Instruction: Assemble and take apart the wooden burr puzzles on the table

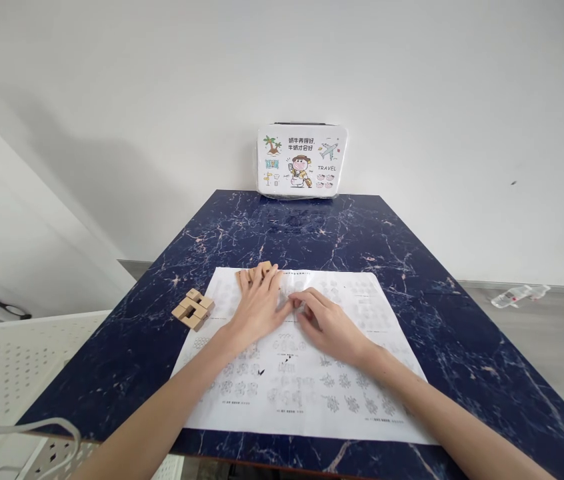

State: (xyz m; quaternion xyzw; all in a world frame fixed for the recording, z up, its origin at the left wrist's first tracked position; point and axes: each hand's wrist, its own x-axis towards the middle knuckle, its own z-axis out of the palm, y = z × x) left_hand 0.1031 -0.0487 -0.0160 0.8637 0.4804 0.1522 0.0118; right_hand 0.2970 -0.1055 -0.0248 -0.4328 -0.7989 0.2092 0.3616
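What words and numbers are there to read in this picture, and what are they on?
"奶牛养得好," on the white case
"牛奶才会好" under it, same case
"TRAVEL" on the case, below its airplane drawing
Tiny words by the case's cartoon figure: too small
Printed sheet: captions too small and blurred
Clear plastic item at right: any print too blurred

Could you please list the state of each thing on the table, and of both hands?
Left hand: palm down, fingers extended.
Right hand: fingers bent; whether it holds something, I cannot tell.
Wooden pieces: partly hidden by the left hand.
Wooden blocks: close together, with a gap between.
Paper: spread out, print facing up.
Box: upright, in clear plastic.
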